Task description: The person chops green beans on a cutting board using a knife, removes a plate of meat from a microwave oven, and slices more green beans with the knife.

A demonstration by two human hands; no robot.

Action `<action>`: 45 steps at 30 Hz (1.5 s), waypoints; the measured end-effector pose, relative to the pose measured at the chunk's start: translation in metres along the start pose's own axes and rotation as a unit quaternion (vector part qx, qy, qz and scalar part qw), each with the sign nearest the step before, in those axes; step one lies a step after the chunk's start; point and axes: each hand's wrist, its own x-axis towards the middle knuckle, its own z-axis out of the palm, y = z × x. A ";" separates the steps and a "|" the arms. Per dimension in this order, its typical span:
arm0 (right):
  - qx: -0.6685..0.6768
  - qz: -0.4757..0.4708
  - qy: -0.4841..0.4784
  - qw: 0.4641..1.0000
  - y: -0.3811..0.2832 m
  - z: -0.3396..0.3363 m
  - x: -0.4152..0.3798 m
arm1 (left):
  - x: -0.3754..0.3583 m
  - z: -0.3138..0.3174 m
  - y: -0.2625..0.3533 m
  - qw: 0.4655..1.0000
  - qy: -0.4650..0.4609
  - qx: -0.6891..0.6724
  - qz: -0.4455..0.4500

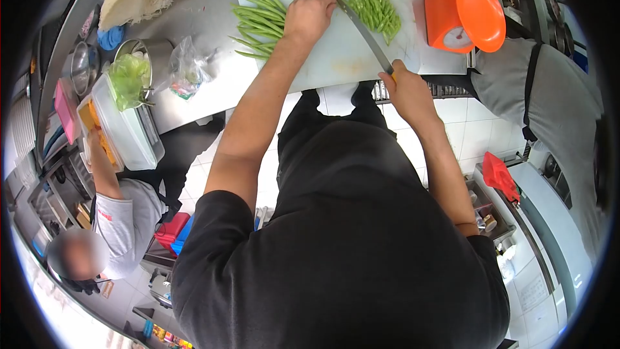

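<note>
The right hand grips the handle of a knife, blade angled over the white cutting board. Farther on, the left hand presses closed on whole green beans; cut pieces lie beyond the blade.

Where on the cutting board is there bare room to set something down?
The near part of the cutting board is bare, between the left hand and the right hand. The far part is crowded: whole beans left, knife, cut beans right.
</note>
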 end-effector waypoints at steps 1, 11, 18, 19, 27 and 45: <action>-0.005 0.001 -0.001 1.000 0.000 0.000 -0.003 | 0.000 0.000 0.000 1.000 0.001 0.003 0.003; 0.019 -0.031 0.015 0.999 0.013 0.026 0.024 | 0.001 -0.005 0.003 0.999 -0.021 0.028 0.013; 0.013 -0.032 0.033 0.999 0.009 -0.001 0.007 | 0.004 -0.012 -0.002 0.999 -0.027 -0.023 -0.017; 0.017 -0.032 0.032 0.999 0.009 -0.001 0.003 | 0.005 -0.014 -0.003 0.999 -0.027 -0.021 -0.019; 0.030 -0.010 0.013 0.999 0.006 0.002 -0.011 | 0.017 -0.010 -0.006 0.996 -0.091 0.005 -0.020; 0.025 -0.013 0.003 1.000 0.006 0.019 -0.011 | 0.016 -0.015 -0.001 0.991 -0.115 0.054 -0.043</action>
